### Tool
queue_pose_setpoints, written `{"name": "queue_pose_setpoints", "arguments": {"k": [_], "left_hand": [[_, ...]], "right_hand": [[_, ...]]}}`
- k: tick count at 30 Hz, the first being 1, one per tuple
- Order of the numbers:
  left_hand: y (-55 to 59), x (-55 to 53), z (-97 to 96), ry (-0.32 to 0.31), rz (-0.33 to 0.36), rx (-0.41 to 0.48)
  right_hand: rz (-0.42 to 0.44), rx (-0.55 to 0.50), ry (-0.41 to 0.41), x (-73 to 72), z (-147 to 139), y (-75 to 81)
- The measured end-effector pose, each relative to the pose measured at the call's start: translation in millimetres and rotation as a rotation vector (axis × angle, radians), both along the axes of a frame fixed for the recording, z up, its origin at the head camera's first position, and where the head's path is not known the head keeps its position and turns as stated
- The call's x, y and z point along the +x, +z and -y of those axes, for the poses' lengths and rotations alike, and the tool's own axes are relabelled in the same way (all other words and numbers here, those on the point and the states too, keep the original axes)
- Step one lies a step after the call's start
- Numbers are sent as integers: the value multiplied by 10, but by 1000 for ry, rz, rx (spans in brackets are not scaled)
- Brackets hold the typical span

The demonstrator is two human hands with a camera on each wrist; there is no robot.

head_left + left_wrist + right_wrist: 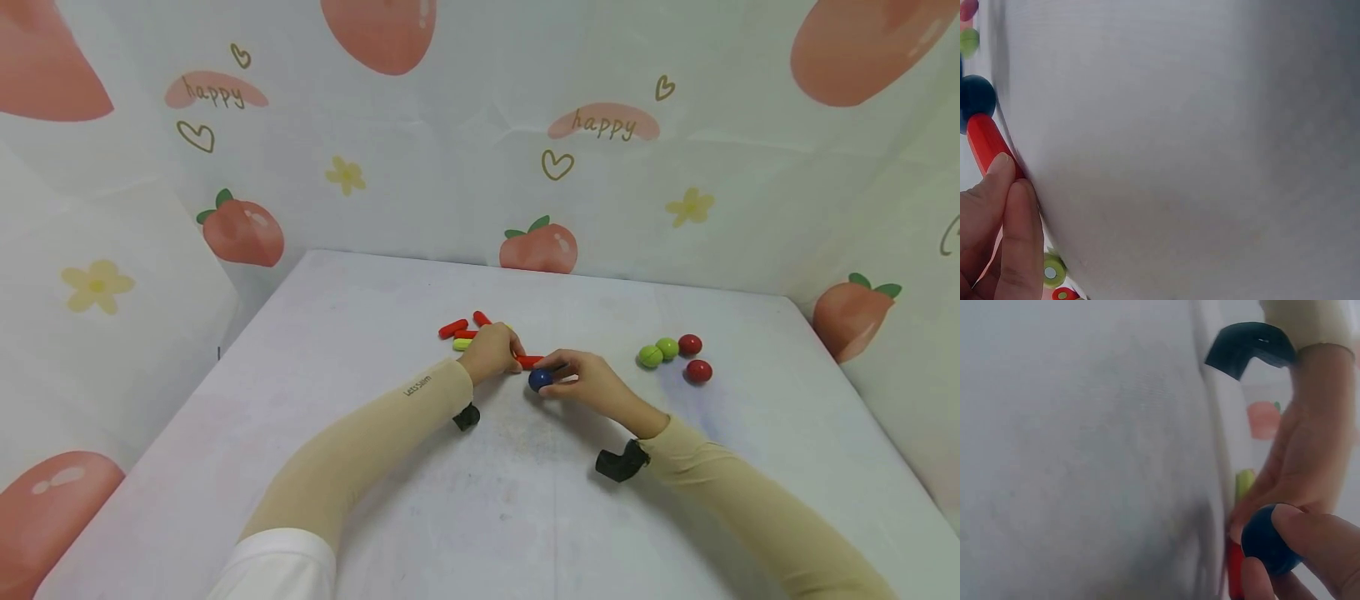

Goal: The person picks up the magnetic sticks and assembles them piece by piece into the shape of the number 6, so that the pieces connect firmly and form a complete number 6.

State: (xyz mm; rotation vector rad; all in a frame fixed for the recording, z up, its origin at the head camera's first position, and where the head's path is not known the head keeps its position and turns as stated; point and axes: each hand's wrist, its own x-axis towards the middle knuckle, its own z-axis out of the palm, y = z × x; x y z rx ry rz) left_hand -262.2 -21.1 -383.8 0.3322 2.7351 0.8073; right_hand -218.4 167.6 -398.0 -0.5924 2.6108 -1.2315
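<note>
My left hand [491, 352] pinches one end of a red stick [529, 362] between thumb and fingertips, close over the table. A dark blue ball [540, 380] is held in the thumb and fingers of my right hand [591, 385]. In the left wrist view, the stick's far end meets a blue ball [977, 97], with more blue at the frame edge behind it. The right wrist view shows the blue ball [1267, 540] between thumb and fingers, partly covering the red stick [1235, 569]. Both hands are close together near the middle of the table.
Beyond the left hand lie several red sticks [453, 328] and a yellow-green stick [462, 343]. To the right are two green balls [650, 357] and two red balls [699, 372]. A printed cloth backdrop [450, 167] stands behind the white table [480, 517].
</note>
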Motion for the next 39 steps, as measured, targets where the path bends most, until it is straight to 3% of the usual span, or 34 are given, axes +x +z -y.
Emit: {"name": "queue_pose_setpoints", "arguments": {"k": [39], "left_hand": [[-40,-18,0,-2,-16,3]], "right_hand": [[-13,40,37,36,115,-56]]}}
